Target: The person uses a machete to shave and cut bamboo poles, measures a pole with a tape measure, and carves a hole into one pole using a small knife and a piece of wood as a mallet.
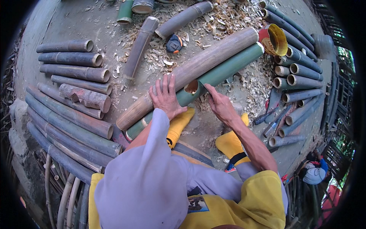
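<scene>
A green bamboo tube (228, 71) lies slanting in front of me, with a round hole (191, 87) cut in its side. Against its far side rests a thick brownish bamboo pole (217, 53). My left hand (166, 97) is open, fingers spread flat across the brown pole and the green tube, left of the hole. Just right of the hole, my right hand (222, 105) is closed at the tube's near side. A small dark tip shows at its fingers; what it belongs to is mostly hidden. My yellow-socked feet (230, 144) are below the tube.
Cut bamboo tubes (76, 72) lie in rows at left, and more (301, 82) at right. Pale shavings (221, 21) cover the ground. A red can with a yellow inside (280, 40) stands past the green tube's far end. Another person (314, 170) is at far right.
</scene>
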`<action>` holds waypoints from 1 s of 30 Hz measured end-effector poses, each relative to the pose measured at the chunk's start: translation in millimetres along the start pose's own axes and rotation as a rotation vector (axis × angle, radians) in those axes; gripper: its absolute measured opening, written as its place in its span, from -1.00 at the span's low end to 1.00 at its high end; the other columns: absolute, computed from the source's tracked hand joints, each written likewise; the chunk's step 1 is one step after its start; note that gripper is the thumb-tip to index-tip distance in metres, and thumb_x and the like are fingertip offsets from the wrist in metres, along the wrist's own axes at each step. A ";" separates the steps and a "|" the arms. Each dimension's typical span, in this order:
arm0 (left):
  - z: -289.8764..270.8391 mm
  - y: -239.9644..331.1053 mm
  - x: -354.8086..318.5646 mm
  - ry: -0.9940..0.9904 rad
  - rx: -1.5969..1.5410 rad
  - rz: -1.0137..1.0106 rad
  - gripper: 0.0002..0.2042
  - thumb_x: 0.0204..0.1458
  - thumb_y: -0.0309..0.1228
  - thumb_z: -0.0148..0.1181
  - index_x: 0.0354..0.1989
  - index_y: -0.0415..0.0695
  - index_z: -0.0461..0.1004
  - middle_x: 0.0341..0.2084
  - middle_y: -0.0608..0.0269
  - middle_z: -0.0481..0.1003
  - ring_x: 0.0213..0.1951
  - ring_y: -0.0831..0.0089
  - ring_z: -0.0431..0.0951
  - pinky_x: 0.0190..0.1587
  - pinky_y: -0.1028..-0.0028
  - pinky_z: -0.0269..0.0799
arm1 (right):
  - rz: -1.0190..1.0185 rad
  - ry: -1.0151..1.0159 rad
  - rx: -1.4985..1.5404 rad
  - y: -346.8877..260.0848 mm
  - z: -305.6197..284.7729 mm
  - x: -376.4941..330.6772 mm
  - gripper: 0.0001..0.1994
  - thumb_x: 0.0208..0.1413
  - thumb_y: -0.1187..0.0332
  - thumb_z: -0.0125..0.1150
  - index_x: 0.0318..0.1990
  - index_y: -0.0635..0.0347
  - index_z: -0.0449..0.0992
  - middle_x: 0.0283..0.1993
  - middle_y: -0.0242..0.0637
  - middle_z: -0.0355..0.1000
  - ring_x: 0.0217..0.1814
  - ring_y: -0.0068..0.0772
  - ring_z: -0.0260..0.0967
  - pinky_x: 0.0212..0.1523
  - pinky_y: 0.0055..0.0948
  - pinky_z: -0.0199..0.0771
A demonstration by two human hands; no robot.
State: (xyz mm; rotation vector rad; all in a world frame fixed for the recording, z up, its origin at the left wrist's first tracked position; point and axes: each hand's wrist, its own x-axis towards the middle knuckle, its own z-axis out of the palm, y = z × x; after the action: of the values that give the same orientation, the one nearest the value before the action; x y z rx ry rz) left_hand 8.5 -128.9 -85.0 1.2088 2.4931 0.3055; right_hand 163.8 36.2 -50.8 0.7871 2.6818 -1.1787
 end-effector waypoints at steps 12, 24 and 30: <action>-2.8 1.9 1.9 -0.001 -0.004 -0.005 0.35 -0.72 0.11 0.53 0.36 -0.04 -0.18 0.26 0.16 -0.01 0.27 0.03 -0.02 0.24 -0.12 -0.16 | 0.003 -0.080 -0.012 0.0 -4.5 12.1 -0.65 0.15 0.41 0.01 0.08 0.00 0.17 -0.49 0.10 0.40 -0.41 0.26 0.39 -0.44 0.09 0.35; -1.4 7.6 1.6 -0.042 0.008 -0.004 0.35 -0.72 0.11 0.53 0.36 -0.05 -0.18 0.27 0.13 -0.02 0.28 0.01 -0.02 0.24 -0.14 -0.15 | 0.063 -0.171 0.060 -3.1 -18.3 14.8 -0.67 0.13 0.46 -0.01 0.06 0.06 0.21 -0.46 0.09 0.40 -0.39 0.16 0.43 -0.41 -0.01 0.37; 2.2 0.3 -0.6 0.052 -0.010 -0.009 0.37 -0.74 0.10 0.56 0.36 -0.05 -0.20 0.28 0.09 -0.03 0.27 0.00 0.00 0.23 -0.15 -0.12 | -0.182 0.267 0.381 -77.0 -47.4 29.0 -0.72 0.11 0.50 0.05 -0.01 0.15 0.27 -0.45 0.04 0.43 -0.37 0.17 0.45 -0.41 -0.08 0.43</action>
State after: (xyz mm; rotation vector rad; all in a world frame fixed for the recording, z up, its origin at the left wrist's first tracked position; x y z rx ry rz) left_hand 9.9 -129.1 -86.8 1.1999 2.5375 0.3516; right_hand 105.4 38.6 24.0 0.8102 2.8258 -1.7838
